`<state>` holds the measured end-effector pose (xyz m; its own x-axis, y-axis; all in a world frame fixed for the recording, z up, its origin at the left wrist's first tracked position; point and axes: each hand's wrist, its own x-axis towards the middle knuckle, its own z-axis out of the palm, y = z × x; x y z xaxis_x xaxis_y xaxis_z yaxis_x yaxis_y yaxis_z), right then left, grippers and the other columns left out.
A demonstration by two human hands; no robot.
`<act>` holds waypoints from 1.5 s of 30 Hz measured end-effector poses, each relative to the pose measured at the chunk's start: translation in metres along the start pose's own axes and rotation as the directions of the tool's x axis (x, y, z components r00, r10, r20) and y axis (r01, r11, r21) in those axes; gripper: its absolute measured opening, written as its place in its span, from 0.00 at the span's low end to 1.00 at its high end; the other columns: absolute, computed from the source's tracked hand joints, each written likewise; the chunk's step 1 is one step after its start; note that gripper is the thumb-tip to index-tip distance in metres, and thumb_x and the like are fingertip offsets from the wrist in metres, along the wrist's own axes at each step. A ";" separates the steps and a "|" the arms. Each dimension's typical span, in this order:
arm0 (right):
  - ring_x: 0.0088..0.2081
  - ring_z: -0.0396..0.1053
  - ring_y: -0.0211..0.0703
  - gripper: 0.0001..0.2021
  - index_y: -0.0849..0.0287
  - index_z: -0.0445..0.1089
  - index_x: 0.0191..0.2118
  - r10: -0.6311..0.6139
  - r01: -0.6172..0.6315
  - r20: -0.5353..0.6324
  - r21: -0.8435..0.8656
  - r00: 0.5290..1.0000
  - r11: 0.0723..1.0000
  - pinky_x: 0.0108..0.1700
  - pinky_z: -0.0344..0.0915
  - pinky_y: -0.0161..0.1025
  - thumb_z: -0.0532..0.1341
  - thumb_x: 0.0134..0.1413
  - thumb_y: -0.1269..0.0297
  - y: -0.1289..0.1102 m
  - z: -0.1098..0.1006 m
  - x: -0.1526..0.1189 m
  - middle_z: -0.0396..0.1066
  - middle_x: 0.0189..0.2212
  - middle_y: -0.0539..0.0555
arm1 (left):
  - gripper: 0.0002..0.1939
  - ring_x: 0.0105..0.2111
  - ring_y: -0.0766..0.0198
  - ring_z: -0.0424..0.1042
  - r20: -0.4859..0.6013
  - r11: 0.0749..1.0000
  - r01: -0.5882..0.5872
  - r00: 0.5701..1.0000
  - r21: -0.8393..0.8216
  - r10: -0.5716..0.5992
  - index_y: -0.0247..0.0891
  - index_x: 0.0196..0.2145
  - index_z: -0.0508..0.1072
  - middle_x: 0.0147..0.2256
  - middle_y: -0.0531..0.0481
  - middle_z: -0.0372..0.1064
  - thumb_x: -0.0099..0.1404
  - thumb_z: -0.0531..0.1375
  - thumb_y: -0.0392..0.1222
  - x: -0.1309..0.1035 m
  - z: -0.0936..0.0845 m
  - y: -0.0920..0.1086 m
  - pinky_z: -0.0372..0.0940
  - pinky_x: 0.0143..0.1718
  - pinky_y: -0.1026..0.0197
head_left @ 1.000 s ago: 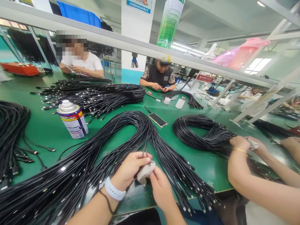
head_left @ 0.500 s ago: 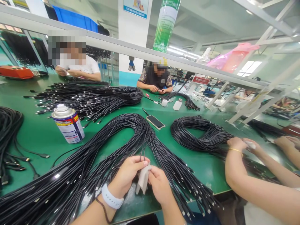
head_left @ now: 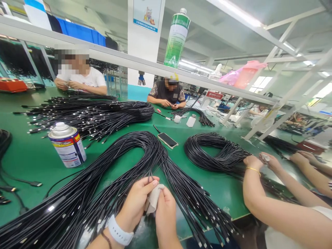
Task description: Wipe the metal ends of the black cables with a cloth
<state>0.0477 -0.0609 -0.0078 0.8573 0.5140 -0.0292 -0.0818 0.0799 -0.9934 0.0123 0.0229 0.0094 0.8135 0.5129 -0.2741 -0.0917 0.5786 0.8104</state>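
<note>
A large bundle of black cables [head_left: 135, 145] arches over the green table in front of me, its ends spreading left and right. My left hand [head_left: 138, 195], with a pale watch on the wrist, pinches a cable or two from the bundle near their ends. Closed around a white cloth [head_left: 155, 199], my right hand [head_left: 166, 207] meets the left hand's fingertips. The cloth hangs between both hands and hides the cable ends.
A spray can [head_left: 67, 147] stands at left. Beyond the bundle lies a phone [head_left: 168, 140]. A coiled cable bundle [head_left: 207, 152] sits at right beside a co-worker's hands [head_left: 259, 162]. More cables [head_left: 103, 112] cover the far left. A shelf [head_left: 145, 65] crosses above.
The view has tilted up slightly and shifted right. My right hand has turned and come up against the cloth, which now looks more bunched. My left hand keeps its pinch.
</note>
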 end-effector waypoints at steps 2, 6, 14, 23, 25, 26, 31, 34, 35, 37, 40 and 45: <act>0.26 0.55 0.38 0.11 0.61 0.67 0.30 -0.009 0.008 0.110 0.014 0.994 1.000 0.28 0.56 0.33 0.55 0.57 0.59 -0.006 -0.003 0.007 0.61 0.23 0.49 | 0.13 0.30 0.66 0.69 -0.003 1.000 -0.012 1.000 -0.007 0.012 0.33 0.34 0.76 0.30 0.48 0.71 0.52 0.68 0.43 0.001 -0.004 0.003 0.63 0.33 0.66; 0.24 0.51 0.35 0.12 0.60 0.64 0.23 -0.010 0.075 0.437 -0.132 0.899 0.988 0.25 0.50 0.32 0.54 0.55 0.65 -0.030 -0.022 0.025 0.57 0.20 0.46 | 0.12 0.28 0.65 0.69 0.079 1.000 -0.004 0.997 0.023 0.002 0.32 0.33 0.76 0.28 0.48 0.71 0.53 0.67 0.42 0.001 -0.010 0.010 0.63 0.32 0.65; 0.19 0.58 0.37 0.13 0.61 0.64 0.17 0.107 -0.023 0.477 -0.179 0.872 0.984 0.25 0.54 0.34 0.54 0.49 0.63 -0.034 -0.029 0.035 0.61 0.15 0.50 | 0.12 0.22 0.66 0.66 0.121 1.000 0.001 0.993 -0.005 -0.001 0.33 0.33 0.74 0.24 0.50 0.68 0.56 0.66 0.45 0.000 -0.007 0.004 0.62 0.24 0.63; 0.24 0.52 0.37 0.12 0.60 0.64 0.24 -0.074 0.076 0.054 -0.036 0.996 0.996 0.26 0.53 0.33 0.55 0.53 0.60 -0.018 0.000 0.016 0.58 0.21 0.48 | 0.15 0.30 0.66 0.68 -0.025 0.994 0.034 0.999 -0.101 -0.037 0.34 0.35 0.75 0.31 0.49 0.71 0.51 0.69 0.43 0.003 -0.005 -0.001 0.64 0.31 0.66; 0.25 0.52 0.37 0.12 0.60 0.63 0.23 -0.095 0.101 0.102 -0.058 0.990 0.993 0.27 0.53 0.33 0.54 0.54 0.61 -0.022 -0.002 0.017 0.58 0.21 0.48 | 0.15 0.30 0.65 0.68 -0.035 0.995 0.044 0.998 -0.094 -0.047 0.34 0.35 0.75 0.31 0.49 0.71 0.51 0.69 0.44 0.004 -0.007 -0.001 0.64 0.31 0.65; 0.25 0.52 0.37 0.12 0.60 0.62 0.23 -0.091 0.104 0.156 -0.075 0.984 0.992 0.27 0.53 0.33 0.53 0.55 0.61 -0.024 -0.005 0.019 0.58 0.21 0.48 | 0.15 0.30 0.65 0.68 -0.028 0.995 0.044 0.999 -0.086 -0.047 0.34 0.35 0.75 0.30 0.49 0.71 0.51 0.69 0.44 0.004 -0.008 -0.001 0.63 0.31 0.65; 0.22 0.48 0.34 0.13 0.59 0.60 0.21 0.014 0.089 0.462 -0.200 0.887 0.976 0.24 0.48 0.32 0.53 0.56 0.65 -0.035 -0.019 0.028 0.53 0.19 0.45 | 0.11 0.28 0.66 0.67 0.077 1.000 0.012 0.997 -0.006 -0.012 0.33 0.31 0.75 0.28 0.50 0.69 0.53 0.68 0.43 0.004 -0.013 0.008 0.62 0.31 0.66; 0.20 0.45 0.32 0.13 0.58 0.56 0.19 0.041 0.051 0.488 -0.173 0.872 0.984 0.22 0.43 0.32 0.53 0.54 0.66 -0.032 -0.022 0.029 0.50 0.17 0.44 | 0.11 0.28 0.65 0.67 0.085 0.999 0.024 0.996 0.026 -0.026 0.33 0.31 0.75 0.28 0.50 0.69 0.53 0.68 0.43 0.003 -0.015 0.012 0.63 0.31 0.65; 0.19 0.45 0.32 0.13 0.58 0.56 0.19 0.047 0.037 0.486 -0.162 0.873 0.986 0.21 0.43 0.32 0.53 0.53 0.67 -0.030 -0.023 0.029 0.50 0.16 0.43 | 0.11 0.28 0.65 0.67 0.082 0.999 0.028 0.996 0.042 -0.031 0.33 0.31 0.76 0.28 0.50 0.69 0.53 0.68 0.43 0.003 -0.015 0.012 0.63 0.31 0.65; 0.18 0.45 0.32 0.14 0.58 0.56 0.17 0.052 0.024 0.474 -0.154 0.879 0.988 0.21 0.42 0.32 0.54 0.51 0.68 -0.027 -0.023 0.029 0.51 0.15 0.43 | 0.11 0.28 0.64 0.68 0.085 0.997 0.028 0.996 0.068 -0.034 0.33 0.32 0.76 0.27 0.49 0.70 0.53 0.68 0.43 0.001 -0.014 0.012 0.64 0.31 0.64; 0.18 0.46 0.32 0.14 0.58 0.55 0.16 0.042 0.015 0.430 -0.128 0.902 0.992 0.21 0.43 0.33 0.54 0.51 0.66 -0.026 -0.019 0.027 0.51 0.14 0.44 | 0.12 0.27 0.64 0.69 0.077 0.999 0.040 0.996 0.005 -0.040 0.33 0.33 0.76 0.27 0.49 0.71 0.52 0.68 0.43 0.000 -0.010 0.011 0.65 0.30 0.64; 0.21 0.43 0.33 0.13 0.57 0.54 0.19 0.008 -0.027 0.240 0.075 0.971 0.997 0.23 0.43 0.33 0.54 0.50 0.63 -0.019 -0.003 0.018 0.47 0.17 0.44 | 0.14 0.30 0.65 0.70 -0.012 0.991 0.078 0.997 -0.110 -0.080 0.33 0.32 0.77 0.30 0.48 0.72 0.47 0.72 0.40 -0.001 -0.005 0.009 0.65 0.33 0.67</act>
<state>0.0658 -0.0556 0.0107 0.7095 0.7046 -0.0099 -0.1430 0.1302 -0.9811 0.0078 0.0312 0.0146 0.8116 0.4725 -0.3436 -0.0908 0.6830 0.7248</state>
